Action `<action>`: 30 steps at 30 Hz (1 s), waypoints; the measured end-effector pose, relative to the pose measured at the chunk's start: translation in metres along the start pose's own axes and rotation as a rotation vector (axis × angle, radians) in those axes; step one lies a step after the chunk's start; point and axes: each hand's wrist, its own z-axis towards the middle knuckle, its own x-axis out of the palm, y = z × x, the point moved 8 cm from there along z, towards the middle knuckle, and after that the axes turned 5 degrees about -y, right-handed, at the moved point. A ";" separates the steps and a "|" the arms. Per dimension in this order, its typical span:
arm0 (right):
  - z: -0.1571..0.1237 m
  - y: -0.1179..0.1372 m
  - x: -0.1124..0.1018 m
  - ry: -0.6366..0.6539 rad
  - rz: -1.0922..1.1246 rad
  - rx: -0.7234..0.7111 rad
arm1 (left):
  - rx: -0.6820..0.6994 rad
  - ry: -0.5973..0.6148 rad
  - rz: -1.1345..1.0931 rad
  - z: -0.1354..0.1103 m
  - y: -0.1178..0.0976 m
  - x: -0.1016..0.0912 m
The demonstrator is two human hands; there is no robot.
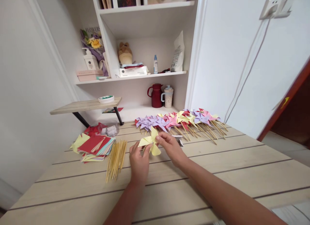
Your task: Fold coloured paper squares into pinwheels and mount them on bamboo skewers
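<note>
both hands, left (138,160) and right (169,147), pinch a yellow pinwheel (150,141). its face tilts up toward the camera, its blades pointing left, far and near.

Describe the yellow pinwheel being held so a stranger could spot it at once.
On the pale wooden table, a row of purple, pink and yellow pinwheels lies along the far side. Just before it, the left hand and right hand hold the yellow pinwheel. It alone is in hands, apart from the row.
</note>
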 end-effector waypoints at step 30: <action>0.001 -0.019 -0.010 -0.008 0.054 0.222 | -0.473 0.225 -0.435 -0.010 0.022 0.028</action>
